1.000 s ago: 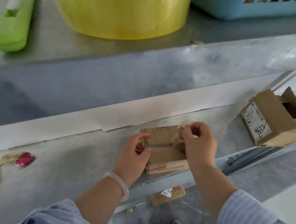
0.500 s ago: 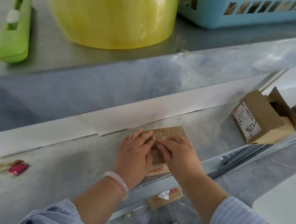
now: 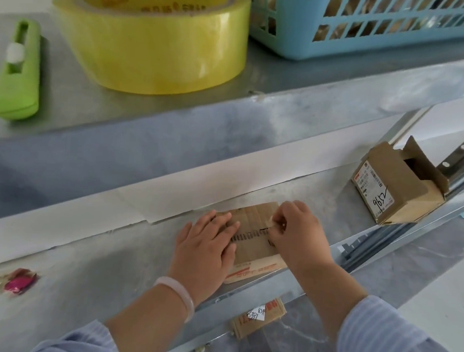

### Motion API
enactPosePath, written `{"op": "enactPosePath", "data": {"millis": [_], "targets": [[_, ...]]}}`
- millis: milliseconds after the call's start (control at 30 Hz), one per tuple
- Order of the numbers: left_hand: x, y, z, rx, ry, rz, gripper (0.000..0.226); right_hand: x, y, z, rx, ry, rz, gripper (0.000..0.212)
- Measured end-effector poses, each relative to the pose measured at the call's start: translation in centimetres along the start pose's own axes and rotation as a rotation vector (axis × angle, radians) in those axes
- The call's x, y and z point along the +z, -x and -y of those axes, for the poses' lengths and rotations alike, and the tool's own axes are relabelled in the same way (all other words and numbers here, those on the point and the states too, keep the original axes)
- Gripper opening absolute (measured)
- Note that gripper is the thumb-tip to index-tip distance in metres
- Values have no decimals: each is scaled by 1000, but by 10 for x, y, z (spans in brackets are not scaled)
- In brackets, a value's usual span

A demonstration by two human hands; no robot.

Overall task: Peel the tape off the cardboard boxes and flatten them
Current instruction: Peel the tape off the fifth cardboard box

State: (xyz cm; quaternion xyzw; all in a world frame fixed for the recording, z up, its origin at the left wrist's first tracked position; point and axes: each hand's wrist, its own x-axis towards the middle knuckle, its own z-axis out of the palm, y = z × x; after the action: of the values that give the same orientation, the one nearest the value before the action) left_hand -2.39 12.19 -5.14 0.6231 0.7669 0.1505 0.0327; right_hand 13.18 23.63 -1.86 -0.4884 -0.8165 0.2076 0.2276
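Observation:
A small flattened cardboard box (image 3: 251,232) lies on the grey lower shelf (image 3: 95,262) near its front edge. My left hand (image 3: 206,245) presses flat on the box's left part with straight fingers. At the box's right side, my right hand (image 3: 295,235) pinches a strip of tape (image 3: 270,222) between thumb and fingertips. A second cardboard box (image 3: 397,190), standing with an open flap and a white label, sits at the shelf's right end, apart from both hands.
On the upper shelf stand a large yellow tape roll (image 3: 152,35), a green utility knife (image 3: 17,70) and a blue basket (image 3: 373,23). Crumpled tape with a pink scrap (image 3: 17,283) lies far left. Another flattened box (image 3: 259,316) lies on the floor below.
The box went from standing to pressed flat under both hands. My right hand has now shifted to the box's right side and pinches tape, while the left stays flat.

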Motion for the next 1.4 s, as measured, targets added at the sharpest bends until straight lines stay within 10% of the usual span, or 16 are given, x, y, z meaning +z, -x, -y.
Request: {"op": "enactPosePath", "data": {"millis": [267,800,967,1233,1400], "targets": [[-3,-11,-9,-12,-47,-62,40,7,11,-1,-142,171,139,36],[8,-20,-17,70,-167,-67,57,-15,-6,-25,230,-126,-24,16],[4,-21,-21,63,-171,-37,54,-21,-5,-42,68,-12,-5,8],[3,-32,-29,1,-227,48,52,-8,11,-42,118,-101,169,46],[5,-39,-41,-32,-206,71,43,-15,1,-44,123,-78,177,18]]}}
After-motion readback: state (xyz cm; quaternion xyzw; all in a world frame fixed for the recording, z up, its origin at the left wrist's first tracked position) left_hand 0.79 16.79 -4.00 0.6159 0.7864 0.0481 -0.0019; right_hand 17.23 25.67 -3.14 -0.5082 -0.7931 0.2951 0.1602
